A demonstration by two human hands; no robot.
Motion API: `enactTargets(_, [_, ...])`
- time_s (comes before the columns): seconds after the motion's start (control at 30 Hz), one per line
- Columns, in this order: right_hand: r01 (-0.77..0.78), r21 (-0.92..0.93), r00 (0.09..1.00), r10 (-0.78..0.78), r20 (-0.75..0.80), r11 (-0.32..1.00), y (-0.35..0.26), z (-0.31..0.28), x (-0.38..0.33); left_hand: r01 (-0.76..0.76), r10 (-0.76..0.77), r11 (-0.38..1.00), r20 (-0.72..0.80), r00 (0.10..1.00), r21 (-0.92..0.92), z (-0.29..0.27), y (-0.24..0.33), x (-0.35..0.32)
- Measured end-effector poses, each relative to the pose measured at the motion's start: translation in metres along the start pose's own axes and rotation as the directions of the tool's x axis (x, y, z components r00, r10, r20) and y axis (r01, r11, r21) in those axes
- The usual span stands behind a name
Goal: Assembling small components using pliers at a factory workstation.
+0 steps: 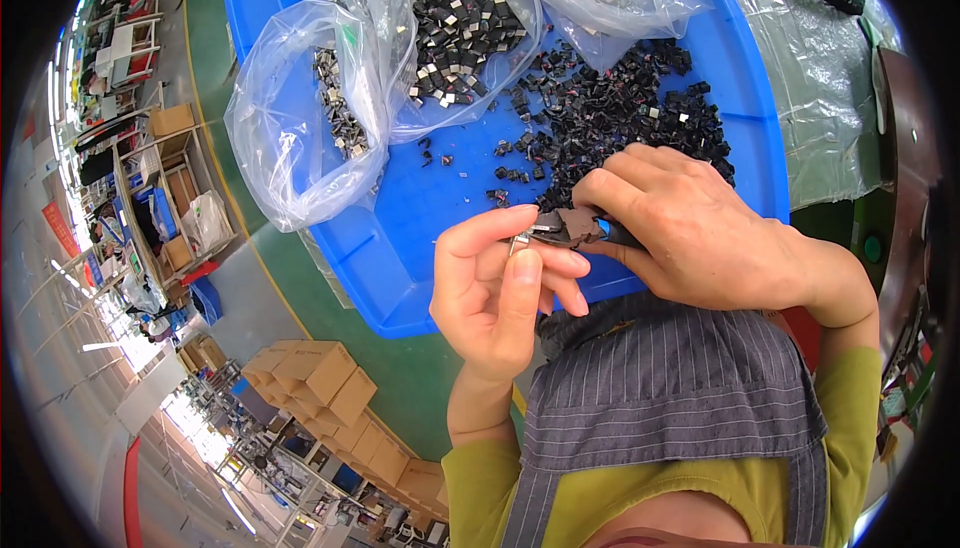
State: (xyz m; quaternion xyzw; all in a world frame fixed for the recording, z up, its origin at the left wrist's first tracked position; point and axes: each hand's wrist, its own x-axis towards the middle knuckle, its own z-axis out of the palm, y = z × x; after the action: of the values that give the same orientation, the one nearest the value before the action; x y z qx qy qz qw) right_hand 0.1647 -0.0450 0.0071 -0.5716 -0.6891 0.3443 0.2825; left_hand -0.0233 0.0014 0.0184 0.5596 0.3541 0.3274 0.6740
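My left hand (pixel 500 293) pinches a small silvery metal part (pixel 519 241) between thumb and forefinger, over the near edge of a blue tray (pixel 425 188). In my right hand (pixel 690 228) is a pair of pliers (pixel 566 227) with brownish jaws and a blue and dark handle. The jaw tips meet the metal part at my left fingertips. Just beyond my right hand lies a loose heap of small black parts (pixel 600 98). Clear plastic bags (pixel 290 138) lie in the tray, one holding many black pieces with silvery faces (pixel 465 33).
Grey-green plastic sheeting (pixel 815 88) lies right of the tray. Cardboard boxes (pixel 315 378) stand on the floor to the lower left. Farther left are shelves (pixel 165 198) with cartons and bags, beyond a yellow floor line (pixel 240 228). A striped apron (pixel 670 398) covers my front.
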Motion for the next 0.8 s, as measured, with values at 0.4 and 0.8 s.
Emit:
enactTargets(0.4, [0.004,-0.286,0.983,-0.057,-0.175,0.958,0.002,0.006,0.0,0.0,0.011,0.994,-0.094,0.996,0.109,0.01,0.0,0.001])
enactTargets(0.8, [0.03,0.013,0.999,-0.03,0.032,0.999,0.001,-0.002,-0.001,0.002,-0.002,0.999,-0.006,1.0,-0.043,0.0,0.002,0.0])
